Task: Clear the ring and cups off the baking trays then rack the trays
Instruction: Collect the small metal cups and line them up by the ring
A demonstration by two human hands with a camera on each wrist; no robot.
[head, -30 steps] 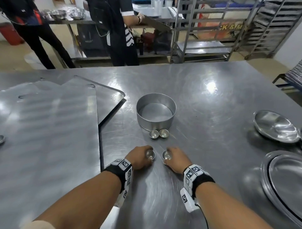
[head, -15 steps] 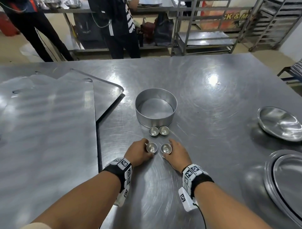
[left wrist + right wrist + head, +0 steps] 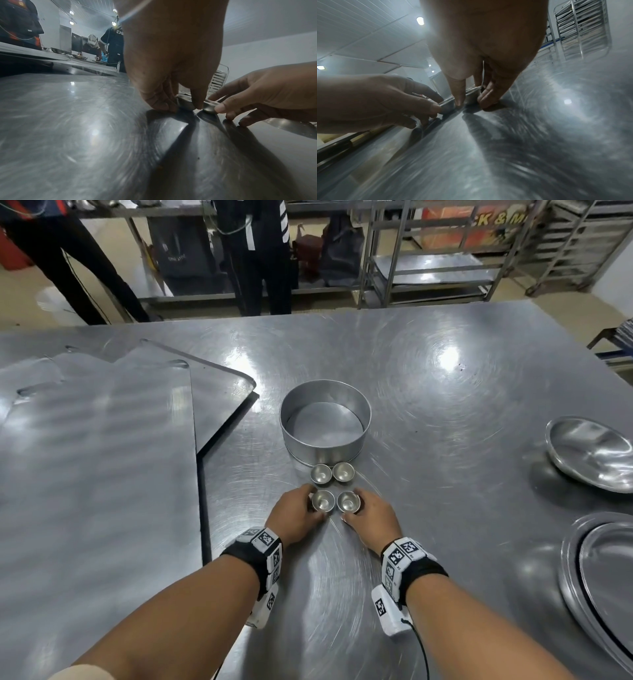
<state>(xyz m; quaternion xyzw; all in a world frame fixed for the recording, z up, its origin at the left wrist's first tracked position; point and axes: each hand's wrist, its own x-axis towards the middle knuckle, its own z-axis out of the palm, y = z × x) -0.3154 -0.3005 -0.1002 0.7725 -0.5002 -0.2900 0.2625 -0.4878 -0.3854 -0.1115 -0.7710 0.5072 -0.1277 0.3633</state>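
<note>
A metal cake ring (image 3: 325, 421) stands on the steel table (image 3: 445, 392). Just in front of it sit two small metal cups (image 3: 321, 473), side by side. Nearer to me, my left hand (image 3: 298, 513) pinches a third cup (image 3: 323, 500) that stands on the table, and my right hand (image 3: 371, 513) pinches a fourth cup (image 3: 348, 501) beside it. In the left wrist view my left hand (image 3: 173, 94) has its thumb and fingers round its cup (image 3: 186, 102). In the right wrist view my right hand (image 3: 471, 97) does the same on its cup (image 3: 471, 97). Two flat baking trays (image 3: 96, 474) lie overlapped at the left.
A steel bowl (image 3: 592, 453) and a round plate (image 3: 603, 580) lie at the table's right side. Beyond the far edge stand two people (image 3: 253, 258), steel shelving (image 3: 428, 251) and a tray rack (image 3: 575, 241).
Both hands have slid their cups forward across the table, toward the two cups in front of the ring. The two held cups now sit close together.
</note>
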